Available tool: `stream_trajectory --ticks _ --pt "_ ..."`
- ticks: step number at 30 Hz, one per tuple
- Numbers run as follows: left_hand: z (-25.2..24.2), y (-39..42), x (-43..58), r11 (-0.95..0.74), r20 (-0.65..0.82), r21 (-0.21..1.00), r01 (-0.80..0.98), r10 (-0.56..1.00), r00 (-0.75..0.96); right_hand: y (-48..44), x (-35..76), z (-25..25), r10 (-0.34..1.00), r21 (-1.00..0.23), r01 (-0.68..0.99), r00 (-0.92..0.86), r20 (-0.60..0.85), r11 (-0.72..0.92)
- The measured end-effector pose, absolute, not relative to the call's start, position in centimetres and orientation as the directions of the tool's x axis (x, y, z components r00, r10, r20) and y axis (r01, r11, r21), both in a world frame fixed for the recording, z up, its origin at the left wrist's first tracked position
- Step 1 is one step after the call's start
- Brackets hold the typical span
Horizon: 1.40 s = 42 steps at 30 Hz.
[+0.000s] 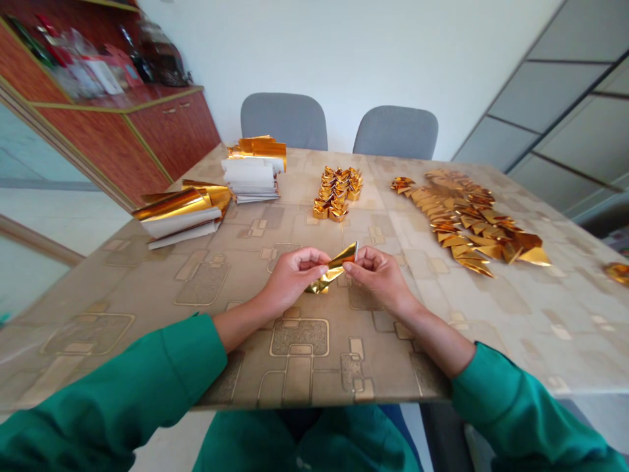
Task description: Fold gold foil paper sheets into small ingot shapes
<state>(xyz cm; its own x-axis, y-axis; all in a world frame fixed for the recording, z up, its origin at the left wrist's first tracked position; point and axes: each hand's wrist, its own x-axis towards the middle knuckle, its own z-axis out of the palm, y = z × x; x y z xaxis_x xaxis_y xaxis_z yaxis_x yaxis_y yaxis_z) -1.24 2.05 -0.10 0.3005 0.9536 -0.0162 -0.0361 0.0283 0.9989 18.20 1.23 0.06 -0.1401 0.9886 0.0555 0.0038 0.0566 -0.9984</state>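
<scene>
A folded strip of gold foil paper (333, 270) is pinched between my left hand (293, 279) and my right hand (377, 278), over the middle of the table. Its lower end curls down towards the tabletop and its white back shows at the top edge. Behind my hands stands a heap of folded gold foil ingots (336, 193). Further right lies a long spread of folded gold foil triangles (466, 219). Two stacks of gold-backed white paper sheets (181, 211) (253, 172) sit at the far left.
The table has a beige patterned cover (304, 229). A single gold foil piece (618, 273) lies at its right edge. Two grey chairs (284, 121) (396, 134) stand beyond it, and a red wooden cabinet (171, 134) stands at the back left.
</scene>
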Motion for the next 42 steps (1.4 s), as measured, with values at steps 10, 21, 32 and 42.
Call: stream_trajectory --ticks 10,21,32,42 --pt "0.0 1.6 -1.1 -0.007 0.043 0.992 -0.127 0.958 0.283 0.1 17.3 -0.2 0.963 -0.984 0.106 -0.246 0.112 0.142" --pt "-0.2 0.9 -0.6 0.061 -0.004 0.975 -0.214 0.967 0.256 -0.2 16.7 -0.4 0.971 -0.987 0.066 -0.199 0.13 0.145" --pt "0.6 0.9 -0.9 0.185 -0.135 0.978 -0.099 0.915 0.38 -0.3 17.2 0.1 0.958 -0.964 0.174 -0.242 0.156 0.201" --pt "0.6 1.1 -0.6 0.095 -0.059 0.987 -0.132 0.964 0.259 -0.2 16.9 -0.3 0.966 -0.987 0.082 -0.228 0.118 0.139"
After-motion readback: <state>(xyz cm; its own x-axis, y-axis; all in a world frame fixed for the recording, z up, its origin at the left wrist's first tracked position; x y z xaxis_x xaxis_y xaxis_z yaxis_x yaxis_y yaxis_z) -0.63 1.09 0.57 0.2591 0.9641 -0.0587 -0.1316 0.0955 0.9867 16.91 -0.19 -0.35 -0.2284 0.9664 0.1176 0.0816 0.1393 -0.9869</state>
